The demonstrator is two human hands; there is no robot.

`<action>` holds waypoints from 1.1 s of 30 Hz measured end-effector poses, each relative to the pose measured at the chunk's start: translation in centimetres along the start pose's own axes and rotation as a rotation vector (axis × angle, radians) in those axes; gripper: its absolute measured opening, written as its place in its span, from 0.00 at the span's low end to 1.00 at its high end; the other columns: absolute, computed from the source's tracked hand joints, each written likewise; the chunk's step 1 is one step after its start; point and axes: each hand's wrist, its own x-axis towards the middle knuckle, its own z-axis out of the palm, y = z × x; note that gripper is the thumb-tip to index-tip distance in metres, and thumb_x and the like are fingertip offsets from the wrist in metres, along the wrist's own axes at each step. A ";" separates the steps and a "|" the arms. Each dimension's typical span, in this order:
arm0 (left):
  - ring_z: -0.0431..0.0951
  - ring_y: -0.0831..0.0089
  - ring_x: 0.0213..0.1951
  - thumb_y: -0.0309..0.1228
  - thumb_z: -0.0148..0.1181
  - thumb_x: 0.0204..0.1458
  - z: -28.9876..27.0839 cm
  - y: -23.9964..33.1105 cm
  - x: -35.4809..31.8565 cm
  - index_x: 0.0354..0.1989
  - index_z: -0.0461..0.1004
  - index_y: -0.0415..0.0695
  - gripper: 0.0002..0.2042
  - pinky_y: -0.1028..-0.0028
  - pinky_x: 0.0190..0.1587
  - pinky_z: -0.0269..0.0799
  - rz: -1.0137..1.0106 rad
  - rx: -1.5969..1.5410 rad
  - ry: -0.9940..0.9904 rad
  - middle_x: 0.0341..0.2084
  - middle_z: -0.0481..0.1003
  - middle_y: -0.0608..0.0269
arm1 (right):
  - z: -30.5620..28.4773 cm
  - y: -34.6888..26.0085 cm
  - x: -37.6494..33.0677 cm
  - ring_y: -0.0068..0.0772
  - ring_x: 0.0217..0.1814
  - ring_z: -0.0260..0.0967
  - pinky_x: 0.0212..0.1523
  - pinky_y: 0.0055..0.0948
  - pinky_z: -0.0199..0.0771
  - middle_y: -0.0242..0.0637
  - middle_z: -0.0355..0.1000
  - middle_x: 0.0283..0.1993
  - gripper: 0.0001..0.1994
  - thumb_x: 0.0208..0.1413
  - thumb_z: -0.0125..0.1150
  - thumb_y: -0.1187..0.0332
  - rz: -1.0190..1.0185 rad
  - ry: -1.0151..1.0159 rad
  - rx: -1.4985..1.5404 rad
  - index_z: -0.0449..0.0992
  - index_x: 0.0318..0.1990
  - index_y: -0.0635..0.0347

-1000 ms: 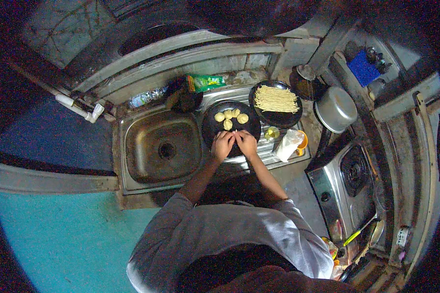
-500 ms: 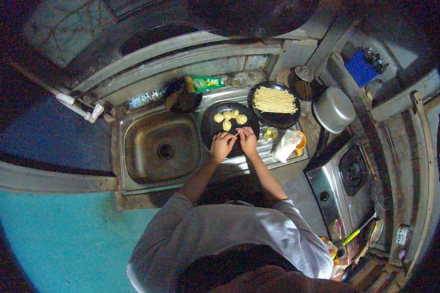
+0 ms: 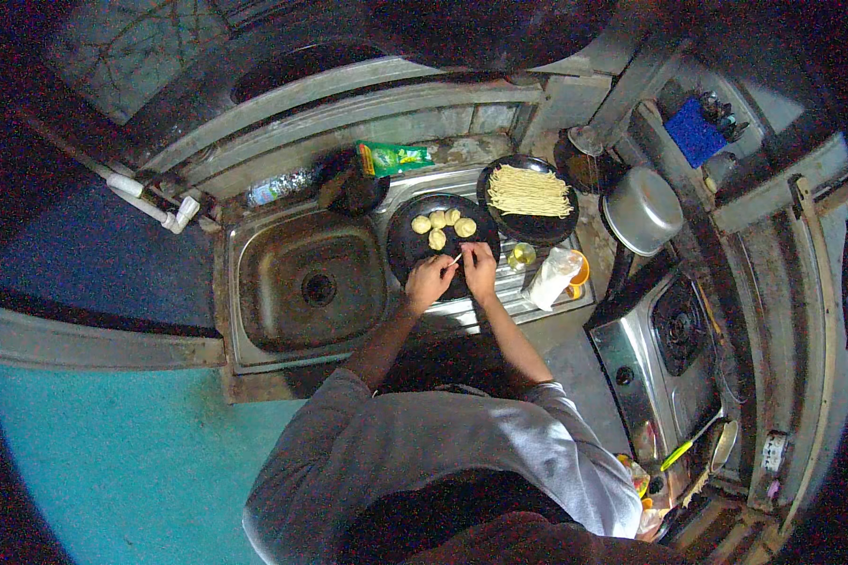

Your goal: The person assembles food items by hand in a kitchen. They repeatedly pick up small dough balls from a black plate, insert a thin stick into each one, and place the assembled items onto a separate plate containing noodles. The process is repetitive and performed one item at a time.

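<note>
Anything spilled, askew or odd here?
Nothing clearly spilled or damaged. The white bag beside the orange mug looks tilted, though fisheye lean may explain it. Pale dough balls sit clustered on the left black plate.

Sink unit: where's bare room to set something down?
Sink basin: bare around the drain, left of the dough-ball plate. Drainboard: narrow gap between right hand and white bag, below the small clear cup. Crowded: drainboard's right end, with that cup, the bag and orange mug; also where dough-ball plate and noodle plate sit close together.
</note>
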 end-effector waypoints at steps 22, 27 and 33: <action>0.77 0.57 0.30 0.30 0.62 0.47 1.0 -1.3 -0.5 0.54 0.60 0.44 0.25 0.62 0.33 0.72 -0.181 -0.098 0.086 0.27 0.76 0.59 | 0.3 -0.4 -0.2 0.42 0.39 0.71 0.39 0.34 0.71 0.41 0.73 0.37 0.18 0.50 0.60 0.53 -0.009 -0.274 -0.274 0.80 0.28 0.62; 0.77 0.59 0.32 0.30 0.58 0.51 0.0 0.1 -0.3 0.54 0.60 0.44 0.23 0.63 0.38 0.70 -0.073 0.015 0.071 0.30 0.78 0.61 | 0.0 -0.4 -0.1 0.40 0.36 0.70 0.36 0.32 0.69 0.41 0.72 0.36 0.12 0.50 0.62 0.61 0.082 -0.209 -0.134 0.79 0.29 0.62; 0.77 0.59 0.34 0.31 0.58 0.50 0.3 -0.2 0.0 0.53 0.61 0.45 0.22 0.61 0.41 0.68 -0.059 0.011 0.071 0.30 0.78 0.64 | 0.1 0.0 0.4 0.43 0.38 0.71 0.39 0.31 0.69 0.44 0.71 0.37 0.12 0.55 0.58 0.63 0.055 -0.125 -0.025 0.78 0.32 0.65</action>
